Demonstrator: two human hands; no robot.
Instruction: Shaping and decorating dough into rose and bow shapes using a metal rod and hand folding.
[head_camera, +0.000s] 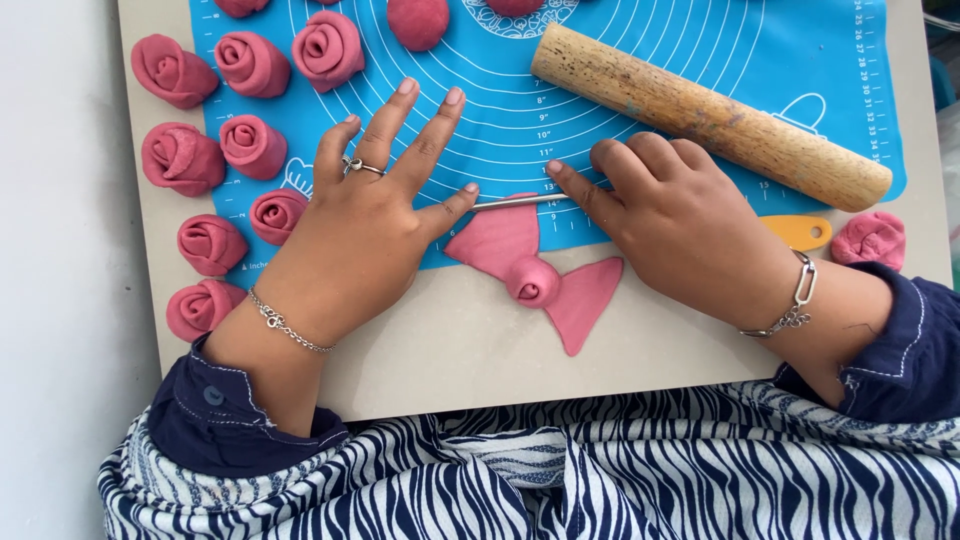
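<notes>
Dough work fills the head view, the only one I have. My left hand (365, 215) lies flat with fingers spread wide, palm down on the blue mat (700, 60), its thumb tip touching the left end of a thin metal rod (520, 201). My right hand (680, 225) is partly curled, its forefinger and thumb pinched on the right end of that rod, so the rod runs level between the two hands. Just near of the rod sits a pink dough piece (545, 280): a small rolled bud in the middle with a flat wing spreading to each side. It rests half on the mat's near edge and half on the grey board (480, 350) beneath, which covers the table.

Far right of my right hand, a wooden rolling pin (710, 115) lies slantwise across the mat, apart from the hand. A yellow scraper handle (800, 232) shows just past my right wrist, and a loose pink dough lump (870, 240) lies near the board's right edge. On the left, finished dough roses (215, 150) stand in loose rows over mat and board.
</notes>
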